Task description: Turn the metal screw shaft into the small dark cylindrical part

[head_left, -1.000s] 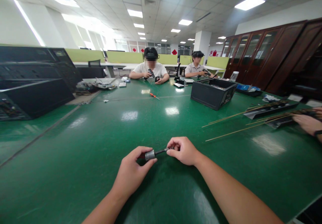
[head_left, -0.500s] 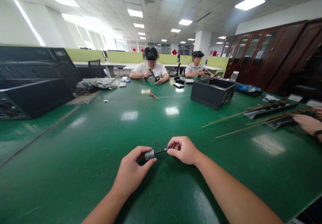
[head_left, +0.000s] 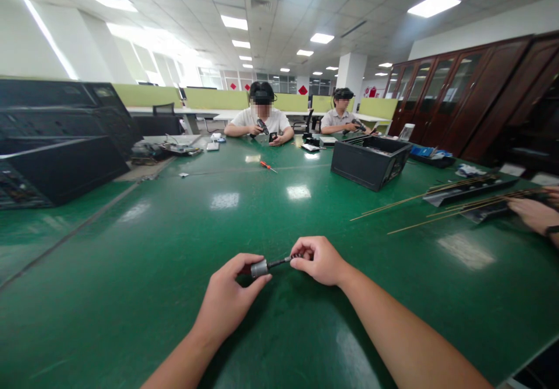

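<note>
Just above the green table [head_left: 174, 232], near the middle of the view, is a small tool [head_left: 259, 269] with a silver cylindrical body and a thin dark shaft. My left hand [head_left: 229, 296] has its thumb and fingers around the silver body at the tool's left end. The far tip of the shaft, which looks spiral, sits in the pinch of my right hand [head_left: 318, 261]. My right fingers partly cover that tip.
An orange screwdriver [head_left: 265, 165] lies farther back. A black open case [head_left: 367, 162] stands back right, large dark cases [head_left: 65, 170] left. Thin brass rods [head_left: 402, 202] reach in from the right, by another person's hand [head_left: 530, 214]. Two people sit opposite.
The nearest brass rod at the right has shifted slightly rightward. My hands and the tool are almost unmoved.
</note>
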`<control>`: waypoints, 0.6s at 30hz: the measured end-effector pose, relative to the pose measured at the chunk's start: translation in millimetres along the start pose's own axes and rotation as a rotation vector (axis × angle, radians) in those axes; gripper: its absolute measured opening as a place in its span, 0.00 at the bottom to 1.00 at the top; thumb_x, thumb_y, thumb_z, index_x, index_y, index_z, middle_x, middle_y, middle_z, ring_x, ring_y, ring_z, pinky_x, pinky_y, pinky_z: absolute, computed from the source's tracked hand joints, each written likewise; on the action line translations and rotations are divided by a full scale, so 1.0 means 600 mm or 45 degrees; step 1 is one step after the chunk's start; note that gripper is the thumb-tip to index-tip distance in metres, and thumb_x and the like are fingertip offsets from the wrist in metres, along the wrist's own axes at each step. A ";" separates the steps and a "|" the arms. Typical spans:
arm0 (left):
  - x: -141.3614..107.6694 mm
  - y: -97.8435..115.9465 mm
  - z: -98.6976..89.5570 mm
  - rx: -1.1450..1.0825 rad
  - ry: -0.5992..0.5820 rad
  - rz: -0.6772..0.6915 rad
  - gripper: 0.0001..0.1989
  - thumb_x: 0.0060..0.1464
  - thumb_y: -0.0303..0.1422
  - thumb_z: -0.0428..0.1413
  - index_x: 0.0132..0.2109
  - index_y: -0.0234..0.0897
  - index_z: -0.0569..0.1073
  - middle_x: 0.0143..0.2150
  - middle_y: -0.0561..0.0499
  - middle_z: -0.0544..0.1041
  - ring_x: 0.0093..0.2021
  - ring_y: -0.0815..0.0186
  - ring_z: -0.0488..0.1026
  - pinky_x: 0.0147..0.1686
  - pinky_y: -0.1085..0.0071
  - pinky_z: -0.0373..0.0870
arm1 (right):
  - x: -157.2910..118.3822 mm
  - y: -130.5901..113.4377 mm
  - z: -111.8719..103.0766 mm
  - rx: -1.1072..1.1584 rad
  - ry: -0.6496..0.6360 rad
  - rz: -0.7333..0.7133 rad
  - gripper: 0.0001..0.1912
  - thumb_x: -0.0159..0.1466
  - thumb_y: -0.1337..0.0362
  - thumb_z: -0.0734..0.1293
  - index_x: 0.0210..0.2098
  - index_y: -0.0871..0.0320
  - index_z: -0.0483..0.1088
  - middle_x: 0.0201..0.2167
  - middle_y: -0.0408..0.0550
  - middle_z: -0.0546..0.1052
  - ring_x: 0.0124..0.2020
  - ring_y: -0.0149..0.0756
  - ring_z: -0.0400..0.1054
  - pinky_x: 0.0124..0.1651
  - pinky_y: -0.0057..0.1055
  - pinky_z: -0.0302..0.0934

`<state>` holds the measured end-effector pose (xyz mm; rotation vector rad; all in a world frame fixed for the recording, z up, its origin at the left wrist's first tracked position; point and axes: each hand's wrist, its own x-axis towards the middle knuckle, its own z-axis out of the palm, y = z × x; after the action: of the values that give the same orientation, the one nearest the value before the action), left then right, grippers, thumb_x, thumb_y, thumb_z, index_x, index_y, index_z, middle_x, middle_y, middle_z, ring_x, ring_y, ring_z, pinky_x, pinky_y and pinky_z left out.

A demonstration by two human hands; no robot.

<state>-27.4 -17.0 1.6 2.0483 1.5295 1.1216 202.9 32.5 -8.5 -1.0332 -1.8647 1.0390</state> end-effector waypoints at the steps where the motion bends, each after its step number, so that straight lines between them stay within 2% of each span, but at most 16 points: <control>1: 0.000 0.000 0.000 -0.001 0.001 -0.004 0.13 0.51 0.40 0.62 0.43 0.42 0.76 0.41 0.52 0.79 0.41 0.59 0.76 0.44 0.63 0.73 | 0.000 0.000 0.000 0.003 0.001 -0.001 0.05 0.55 0.65 0.70 0.31 0.61 0.74 0.18 0.38 0.66 0.18 0.26 0.56 0.23 0.24 0.50; 18: 0.003 -0.003 0.000 -0.013 0.006 -0.027 0.14 0.51 0.41 0.62 0.43 0.41 0.76 0.41 0.51 0.79 0.41 0.59 0.76 0.44 0.62 0.73 | -0.001 0.002 0.000 0.011 0.016 -0.008 0.06 0.55 0.64 0.71 0.31 0.60 0.74 0.17 0.38 0.66 0.18 0.26 0.55 0.22 0.25 0.49</control>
<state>-28.3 -14.6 0.8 2.0194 1.5408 1.1248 203.3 32.2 -9.7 -1.0265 -1.8507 1.0339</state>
